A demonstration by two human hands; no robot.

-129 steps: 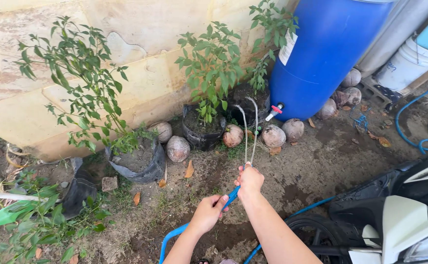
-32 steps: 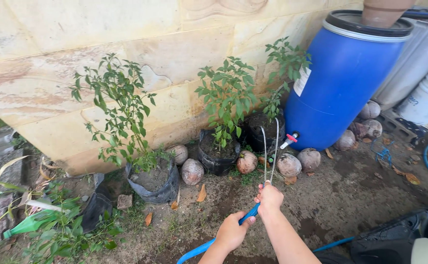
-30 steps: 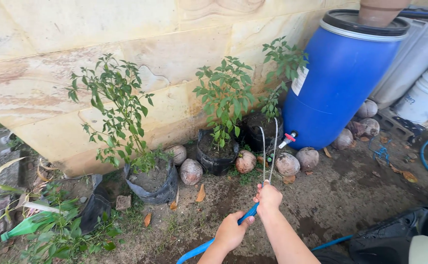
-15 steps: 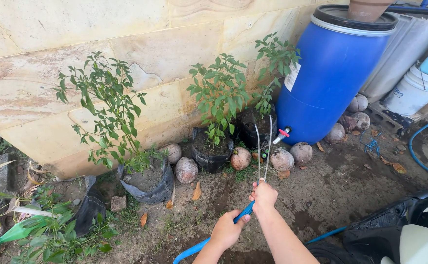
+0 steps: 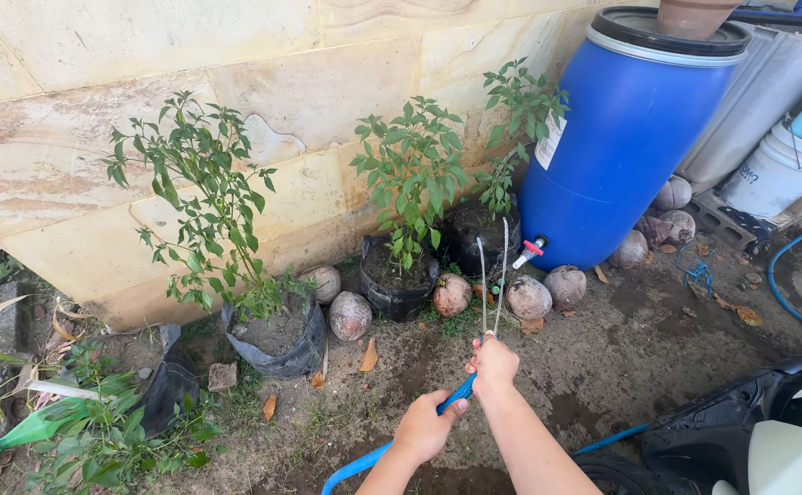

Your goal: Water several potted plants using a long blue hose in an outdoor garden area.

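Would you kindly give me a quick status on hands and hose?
Left hand and right hand grip blue hose. Two thin jets reach black pot. Path clear; coconuts lie below.

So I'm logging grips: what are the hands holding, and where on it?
Both hold the blue hose: right hand at its spraying tip, left hand just behind it.

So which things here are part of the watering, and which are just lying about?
In use: thin blue rubber hose, left hand, right hand, twin water jets, leafy plants in black grow bags.

Lying about: brown coconut husks, big blue plastic barrel, white plastic bucket, green plastic bottle, scooter.
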